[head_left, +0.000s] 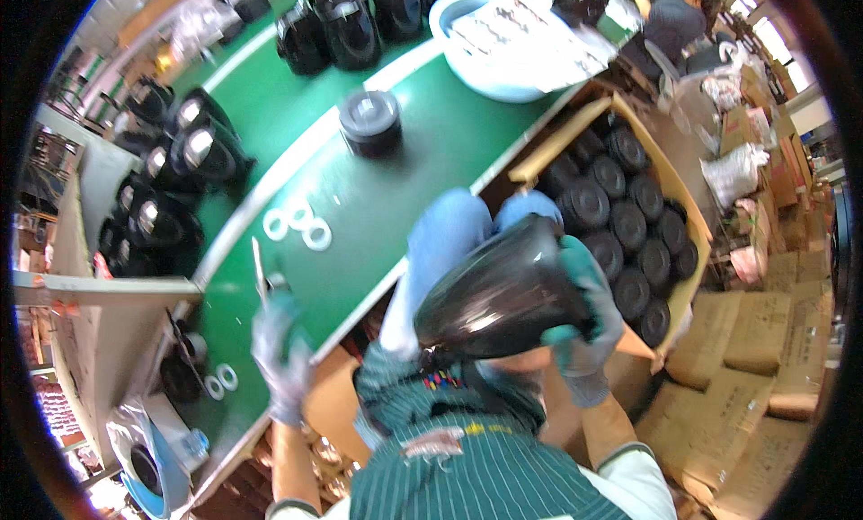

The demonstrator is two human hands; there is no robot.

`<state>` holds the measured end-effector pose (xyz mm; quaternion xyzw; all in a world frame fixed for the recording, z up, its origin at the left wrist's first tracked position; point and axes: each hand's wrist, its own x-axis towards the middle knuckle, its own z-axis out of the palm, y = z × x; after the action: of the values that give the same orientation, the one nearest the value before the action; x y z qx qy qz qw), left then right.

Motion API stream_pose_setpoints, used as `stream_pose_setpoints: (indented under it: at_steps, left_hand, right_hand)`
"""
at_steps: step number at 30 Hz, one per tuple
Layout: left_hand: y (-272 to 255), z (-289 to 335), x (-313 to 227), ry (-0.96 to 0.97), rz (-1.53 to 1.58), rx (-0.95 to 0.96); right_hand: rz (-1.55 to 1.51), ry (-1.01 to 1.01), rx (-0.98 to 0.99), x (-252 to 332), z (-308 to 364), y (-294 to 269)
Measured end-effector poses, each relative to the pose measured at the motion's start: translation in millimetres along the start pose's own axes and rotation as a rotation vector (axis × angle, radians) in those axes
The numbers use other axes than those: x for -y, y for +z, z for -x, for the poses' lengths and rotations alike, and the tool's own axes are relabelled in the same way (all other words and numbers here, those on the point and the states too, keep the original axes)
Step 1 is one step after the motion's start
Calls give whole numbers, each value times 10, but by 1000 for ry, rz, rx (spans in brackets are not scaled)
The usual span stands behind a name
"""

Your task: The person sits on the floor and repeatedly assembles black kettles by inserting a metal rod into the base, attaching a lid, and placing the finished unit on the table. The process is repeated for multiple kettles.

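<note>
My right hand (584, 340), in a grey and green glove, grips a large glossy black rounded shell (503, 295) by its right end, over my lap. The shell lies tilted, its narrower end toward the lower left. My left hand (286, 354), gloved the same way, is at the near left edge of the green table (422, 160). Its fingers close round a slim rod-like tool (260, 264) that points away from me; blur hides its exact kind. Beyond it lie three white rings (316, 234), and farther back a round black lidded part (369, 123).
A cardboard box (697, 277) of round black parts stands right of my knees. Black shells (346, 35) line the far table and the left side. A light blue basin (454, 57) holds white sheets. Stacked cartons (737, 340) fill the right. A person (676, 21) is at the far right.
</note>
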<state>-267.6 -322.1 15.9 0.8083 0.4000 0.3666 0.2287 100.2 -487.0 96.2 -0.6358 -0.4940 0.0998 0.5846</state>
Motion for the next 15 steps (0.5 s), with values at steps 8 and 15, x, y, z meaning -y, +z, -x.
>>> stream_pose_setpoints:
  at_steps: [8, 15]
  left_hand:
    - [550, -228, -496, 270, 85, -163]
    - [169, -1576, -215, 60, -171, -325]
  right_hand:
    - [-619, 729, 8, -577, -337, 1071]
    - [-1208, 950, 466, -1352, -515, 1815]
